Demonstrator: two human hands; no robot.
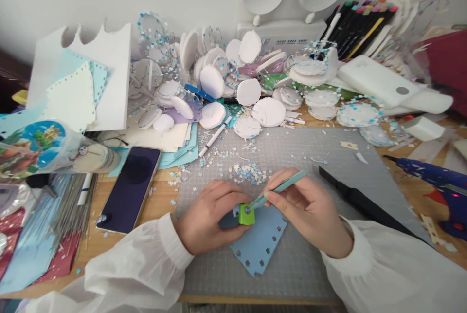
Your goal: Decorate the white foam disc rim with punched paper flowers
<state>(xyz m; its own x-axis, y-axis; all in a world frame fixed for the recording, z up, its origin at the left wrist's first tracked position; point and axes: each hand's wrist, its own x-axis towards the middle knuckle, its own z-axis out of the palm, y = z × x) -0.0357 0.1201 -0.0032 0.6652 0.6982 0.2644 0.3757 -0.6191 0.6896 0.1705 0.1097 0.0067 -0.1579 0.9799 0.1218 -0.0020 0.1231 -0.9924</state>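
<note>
Between the thumb and fingers of my left hand [213, 215] is a small green craft punch [246, 214] with a flower-shaped opening on its face. My right hand [304, 211] pinches teal tweezers [282, 187], whose tips reach the opening of the punch. A blue sheet of paper [260, 245] lies under and beside the punch, with flower-shaped holes along its edges. Just beyond both hands, a heap of tiny blue and white paper flowers [250, 173] is scattered over the grey cutting mat [302, 274].
A phone [129, 190] lies at the left, near a bundle of thin wires [73, 211]. Right of my hand rests a black knife [365, 201], with a blue glue gun [434, 176] farther right. White foam discs [249, 91] crowd the back, below a twin-headed lamp [280, 33].
</note>
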